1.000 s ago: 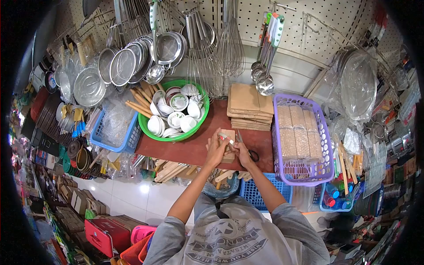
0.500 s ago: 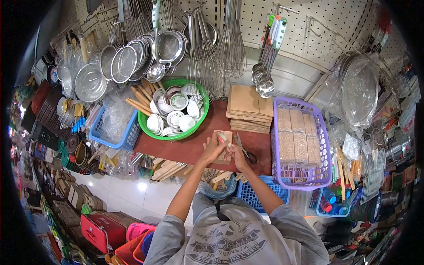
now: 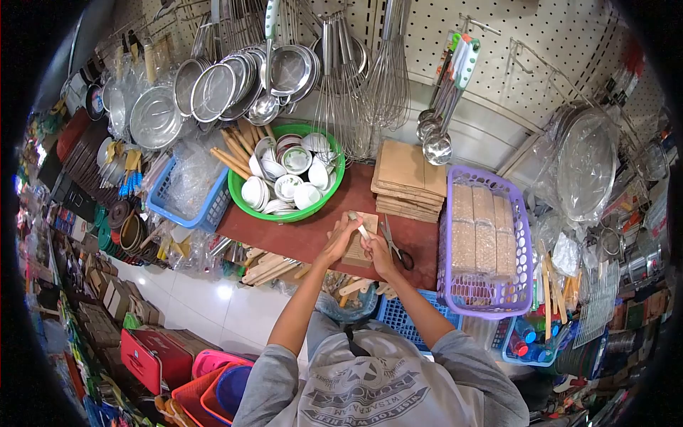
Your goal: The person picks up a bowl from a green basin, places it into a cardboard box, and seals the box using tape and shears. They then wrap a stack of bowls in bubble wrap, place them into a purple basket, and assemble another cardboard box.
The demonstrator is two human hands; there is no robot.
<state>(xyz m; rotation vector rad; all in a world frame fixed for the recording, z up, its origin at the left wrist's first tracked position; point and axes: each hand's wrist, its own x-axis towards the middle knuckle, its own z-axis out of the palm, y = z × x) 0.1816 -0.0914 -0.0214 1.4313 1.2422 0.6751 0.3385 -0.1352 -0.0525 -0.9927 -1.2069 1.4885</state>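
A small whitish, narrow item, whose kind I cannot make out, is held between both hands above the table. My left hand closes its fingers on the item's upper end. Fingers of my right hand are curled round its lower end. Beneath them lies a flat brown cardboard piece, partly covered by the hands. Scissors with dark handles rest just right of my right hand.
A green basin of small white dishes stands back left on the red-brown tabletop. Behind the hands are stacked brown cardboard pieces. A purple basket with wrapped brown packs sits at right. Whisks and ladles hang above.
The whitish item has turned in the hands, and its reddish part no longer shows. Both hands stay over the cardboard. The whole view has shifted slightly.
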